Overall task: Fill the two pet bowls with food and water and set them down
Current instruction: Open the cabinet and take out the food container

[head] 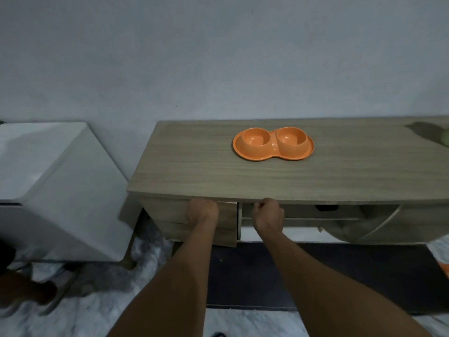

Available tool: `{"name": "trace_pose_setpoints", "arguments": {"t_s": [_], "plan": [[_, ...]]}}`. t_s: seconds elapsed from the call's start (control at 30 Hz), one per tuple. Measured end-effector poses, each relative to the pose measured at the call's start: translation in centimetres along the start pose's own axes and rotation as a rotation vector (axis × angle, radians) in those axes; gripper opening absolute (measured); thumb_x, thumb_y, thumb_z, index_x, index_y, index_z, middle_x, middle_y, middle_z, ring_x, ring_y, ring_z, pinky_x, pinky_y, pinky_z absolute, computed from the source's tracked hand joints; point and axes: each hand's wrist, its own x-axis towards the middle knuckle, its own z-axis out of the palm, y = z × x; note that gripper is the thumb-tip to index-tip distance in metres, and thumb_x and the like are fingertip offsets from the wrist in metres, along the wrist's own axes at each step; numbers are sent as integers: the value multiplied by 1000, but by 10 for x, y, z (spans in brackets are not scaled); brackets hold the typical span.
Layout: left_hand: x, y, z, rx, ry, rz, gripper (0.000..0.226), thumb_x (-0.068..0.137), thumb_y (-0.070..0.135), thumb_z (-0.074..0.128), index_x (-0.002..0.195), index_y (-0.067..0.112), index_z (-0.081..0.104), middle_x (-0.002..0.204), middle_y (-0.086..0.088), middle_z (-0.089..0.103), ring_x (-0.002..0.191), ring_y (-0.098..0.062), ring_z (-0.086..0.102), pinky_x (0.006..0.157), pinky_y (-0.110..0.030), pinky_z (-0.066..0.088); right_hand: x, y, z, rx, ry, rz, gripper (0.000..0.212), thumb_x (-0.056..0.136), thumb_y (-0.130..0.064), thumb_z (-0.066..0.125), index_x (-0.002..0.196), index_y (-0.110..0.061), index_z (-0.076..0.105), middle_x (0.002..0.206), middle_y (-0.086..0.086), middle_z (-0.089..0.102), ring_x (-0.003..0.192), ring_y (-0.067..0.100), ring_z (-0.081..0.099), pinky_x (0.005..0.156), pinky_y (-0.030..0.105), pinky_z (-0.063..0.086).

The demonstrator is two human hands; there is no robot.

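Observation:
An orange double pet bowl (273, 158) sits on the wooden cabinet top (194, 166), both cups empty as far as I can see. My left hand (202, 211) is below the top's front edge, its fingers hooked out of sight over the upper edge of the left cabinet door (228, 229), which stands slightly ajar. My right hand (268, 215) is curled into a fist at the upper left corner of the drawer front (303, 211), just under the top. No food or water container is in view.
A white appliance (60, 186) stands left of the cabinet with a narrow gap between them. A dark mat (255, 276) lies on the marbled floor in front. A greenish object (445, 138) sits at the top's far right edge. The wall is directly behind.

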Motion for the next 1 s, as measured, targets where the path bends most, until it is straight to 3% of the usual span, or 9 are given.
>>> {"name": "trace_pose_setpoints", "arguments": {"t_s": [0.13,0.23,0.3,0.37,0.43,0.53,0.6,0.77,1.0], "plan": [[33,-20,2,-303,-51,-164,32,91,12,55,119,-4,61,117,-18,65,102,-36,66,85,-44,57,-9,-6,26,130,9,140,24,95,-12,53,106,-6,73,106,17,72,103,35,65,90,37,52],[66,-29,15,-522,-217,-240,39,97,14,43,131,-2,52,123,-19,60,101,-31,63,72,-33,53,-7,-12,51,267,34,232,22,91,-15,57,105,-9,73,104,16,72,102,37,65,91,41,53],[54,-21,-6,-647,-204,-283,24,97,7,43,117,1,56,91,-15,60,75,-25,57,62,-30,47,-3,-12,72,365,41,302,25,87,-23,64,105,-9,74,102,15,73,99,35,66,92,45,53],[51,-17,-22,-717,-169,-314,7,96,5,45,95,7,52,74,-6,47,71,-23,53,69,-34,49,11,-4,99,479,57,358,33,81,-34,69,103,-10,74,99,15,73,89,30,66,91,49,54],[55,-16,-24,-786,-235,-307,15,96,14,45,102,4,55,89,-10,53,86,-26,57,87,-34,51,18,-5,107,586,77,412,30,78,-41,71,91,-15,75,97,14,72,88,30,64,92,50,54],[70,-15,-28,-880,-270,-349,46,93,30,55,129,2,51,116,-15,53,100,-27,58,88,-35,52,9,-29,102,692,128,500,24,79,-41,73,77,-18,68,93,11,71,95,34,67,94,47,54],[80,-13,-27,-915,-281,-362,53,92,37,61,133,5,50,126,-15,52,106,-27,57,94,-36,51,4,-41,95,806,157,570,28,81,-36,75,72,-12,62,84,11,67,80,28,64,90,42,56],[88,-10,-26,-973,-275,-397,50,94,32,62,132,1,52,131,-13,52,119,-30,54,105,-38,45,5,-45,99,1001,197,628,30,83,-29,77,97,-7,63,89,6,60,76,17,60,80,33,58],[88,-6,-19,-993,-192,-485,50,92,27,66,130,-1,51,132,-19,55,119,-32,56,100,-39,48,9,-47,112,1033,296,679,28,76,-34,82,73,-14,62,76,3,62,71,18,63,80,34,57]]}}
